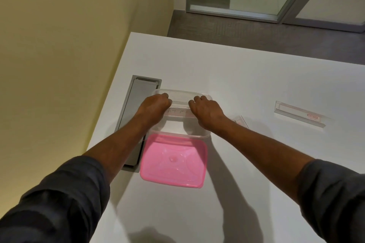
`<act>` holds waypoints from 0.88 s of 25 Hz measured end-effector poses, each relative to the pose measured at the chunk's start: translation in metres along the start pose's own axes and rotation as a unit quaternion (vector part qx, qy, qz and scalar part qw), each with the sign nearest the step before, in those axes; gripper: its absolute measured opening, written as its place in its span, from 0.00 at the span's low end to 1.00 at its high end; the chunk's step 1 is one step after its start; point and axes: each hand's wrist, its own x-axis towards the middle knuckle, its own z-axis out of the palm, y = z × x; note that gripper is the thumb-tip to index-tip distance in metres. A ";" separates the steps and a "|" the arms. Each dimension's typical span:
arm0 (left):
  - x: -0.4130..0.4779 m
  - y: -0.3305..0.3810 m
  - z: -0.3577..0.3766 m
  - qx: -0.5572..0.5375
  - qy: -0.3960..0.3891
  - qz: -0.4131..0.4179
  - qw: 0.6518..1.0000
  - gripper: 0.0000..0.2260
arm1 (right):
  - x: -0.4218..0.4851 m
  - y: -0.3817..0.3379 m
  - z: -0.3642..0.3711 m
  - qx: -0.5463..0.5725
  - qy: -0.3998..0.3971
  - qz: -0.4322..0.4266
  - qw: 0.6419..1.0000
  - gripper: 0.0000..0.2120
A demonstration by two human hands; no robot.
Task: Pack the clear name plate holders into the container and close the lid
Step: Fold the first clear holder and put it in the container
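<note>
A clear plastic container (182, 92) stands open on the white table (246, 77). Its pink lid (173, 162) lies just in front of it, touching the near wall. My left hand (155, 104) and my right hand (205, 110) each grip one end of a clear name plate holder (178, 113) with handwriting on its insert, held across the container's opening. A second clear name plate holder (298, 114) with a red label lies on the table to the right. A third name plate holder (242, 121) peeks out behind my right forearm.
A grey cable hatch (136, 112) is set into the table left of the container, partly under my left forearm. A yellow wall runs along the table's left edge. Dark floor and glass partitions lie beyond the far edge.
</note>
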 end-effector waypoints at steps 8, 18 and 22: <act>0.017 0.001 0.018 0.008 -0.023 0.006 1.000 0.16 | 0.012 -0.015 0.023 -0.014 -0.024 0.019 0.999 0.17; 0.025 0.002 0.024 0.008 -0.012 0.005 1.000 0.19 | 0.016 -0.018 0.027 -0.005 -0.004 0.051 0.999 0.13; 0.022 0.008 0.024 -0.044 0.016 -0.017 0.999 0.15 | 0.007 -0.020 0.013 0.075 0.037 0.070 0.994 0.12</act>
